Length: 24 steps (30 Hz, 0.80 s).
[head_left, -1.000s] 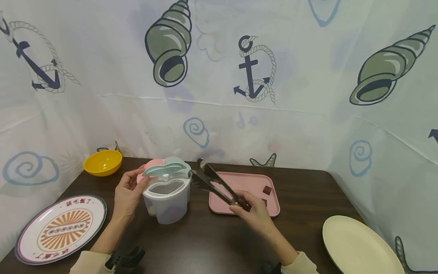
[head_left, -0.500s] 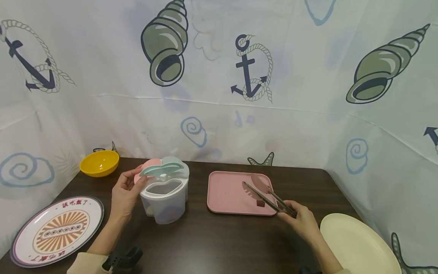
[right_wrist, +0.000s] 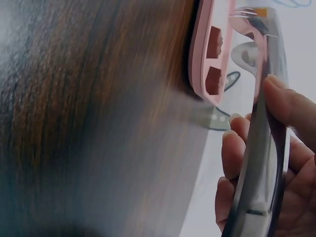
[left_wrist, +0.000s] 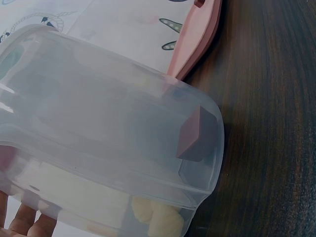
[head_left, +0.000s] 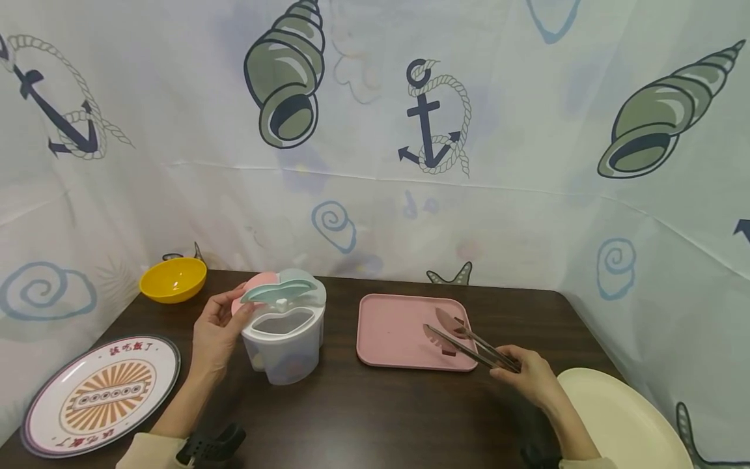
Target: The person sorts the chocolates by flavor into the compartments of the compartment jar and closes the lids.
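Note:
My left hand (head_left: 217, 329) grips a clear plastic container (head_left: 287, 358) at its pink and mint lid (head_left: 278, 291). One lid compartment is uncovered. Through the container's wall in the left wrist view show a brown cube (left_wrist: 198, 133) and pale yellowish pieces (left_wrist: 158, 217). On the right, my right hand (head_left: 530, 378) holds metal tongs (head_left: 483, 352), their tips apart over the right end of a pink tray (head_left: 392, 332). Two brown cubes lie at that end, partly covered by the tongs in the head view; the right wrist view shows the nearer cube (right_wrist: 213, 81) and the farther cube (right_wrist: 214, 42).
A yellow bowl (head_left: 172, 280) stands at the back left of the dark wooden table (head_left: 375, 417). A white plate with a printed pattern (head_left: 105, 397) lies at the left, and a cream plate (head_left: 621, 417) at the right edge. Patterned cloth (head_left: 375, 130) hangs behind.
My right hand has swung the tongs from beside the container rightward to the tray's right end, then slightly onward. My left hand keeps its grip on the container.

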Motion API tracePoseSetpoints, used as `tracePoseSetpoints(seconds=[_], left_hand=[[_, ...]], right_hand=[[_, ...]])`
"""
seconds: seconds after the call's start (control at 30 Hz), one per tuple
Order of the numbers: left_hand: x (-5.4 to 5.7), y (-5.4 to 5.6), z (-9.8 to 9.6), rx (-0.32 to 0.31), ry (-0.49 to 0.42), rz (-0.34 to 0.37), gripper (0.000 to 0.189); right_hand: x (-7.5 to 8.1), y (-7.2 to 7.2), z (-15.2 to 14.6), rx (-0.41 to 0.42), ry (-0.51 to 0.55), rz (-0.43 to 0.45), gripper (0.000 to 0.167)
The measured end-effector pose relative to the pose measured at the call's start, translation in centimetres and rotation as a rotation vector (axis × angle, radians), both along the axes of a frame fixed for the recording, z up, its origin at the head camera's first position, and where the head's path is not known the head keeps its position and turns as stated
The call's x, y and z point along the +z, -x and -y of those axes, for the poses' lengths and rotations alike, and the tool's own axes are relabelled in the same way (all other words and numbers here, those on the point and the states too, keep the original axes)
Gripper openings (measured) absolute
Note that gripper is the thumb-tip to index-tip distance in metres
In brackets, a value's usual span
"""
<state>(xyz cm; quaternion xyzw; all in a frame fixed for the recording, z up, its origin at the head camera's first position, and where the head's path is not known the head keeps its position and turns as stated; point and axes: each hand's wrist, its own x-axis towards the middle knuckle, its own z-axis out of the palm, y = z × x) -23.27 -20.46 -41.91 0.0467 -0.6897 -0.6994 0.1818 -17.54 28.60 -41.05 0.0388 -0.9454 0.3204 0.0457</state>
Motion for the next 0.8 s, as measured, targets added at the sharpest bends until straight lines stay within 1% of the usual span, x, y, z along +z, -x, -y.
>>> tracePoseSetpoints(seconds=[0.1, 0.47, 0.57, 0.73, 0.8], left_hand=[[0.1, 0.0, 0.0, 0.003, 0.005, 0.002, 0.039], [0.2, -0.4, 0.0, -0.014, 0.000, -0.032, 0.038], [0.2, -0.4, 0.0, -0.012, 0.007, -0.032, 0.038], [0.1, -0.3, 0.0, -0.010, 0.002, -0.010, 0.039], [0.1, -0.2, 0.0, -0.014, -0.004, -0.017, 0.039]], right_hand=[[0.0, 0.0, -0.2, -0.004, -0.001, 0.008, 0.038], [-0.4, -0.1, -0.4, -0.080, -0.056, 0.063, 0.036], [-0.6, -0.1, -0.4, -0.087, -0.058, 0.058, 0.034], [-1.0, 0.1, -0.3, -0.096, -0.052, 0.038, 0.031], [-1.2, 0.2, -0.2, -0.103, -0.047, 0.038, 0.031]])
